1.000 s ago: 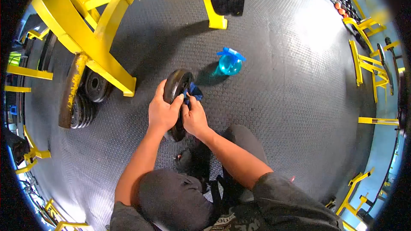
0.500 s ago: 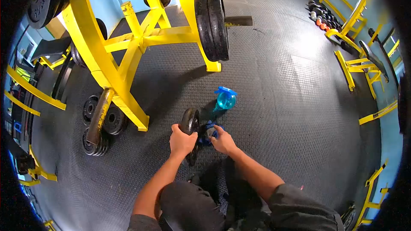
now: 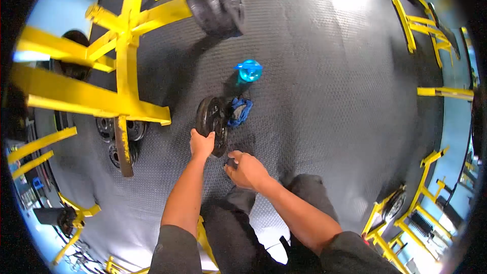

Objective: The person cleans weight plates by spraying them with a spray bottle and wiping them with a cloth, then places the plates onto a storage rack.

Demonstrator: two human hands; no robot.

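Observation:
My left hand grips the near edge of a black weight plate, which stands tilted on its rim above the rubber floor. Just right of the plate's lower edge is my right hand, fingers curled but apart from the thumb, with nothing visible between them. A crumpled blue cloth with a greyish patch lies on the floor beside the plate. Beyond it stands a clear bottle of blue liquid with a blue top.
A yellow rack rises at the left, with large black plates on its upper peg. More plates lie on the floor under its lower peg. Yellow benches and frames line the right side.
My view has shifted downward and tilted. My right hand has drawn back from the blue cloth toward me. The plate has turned, showing more of its face, still in my left hand.

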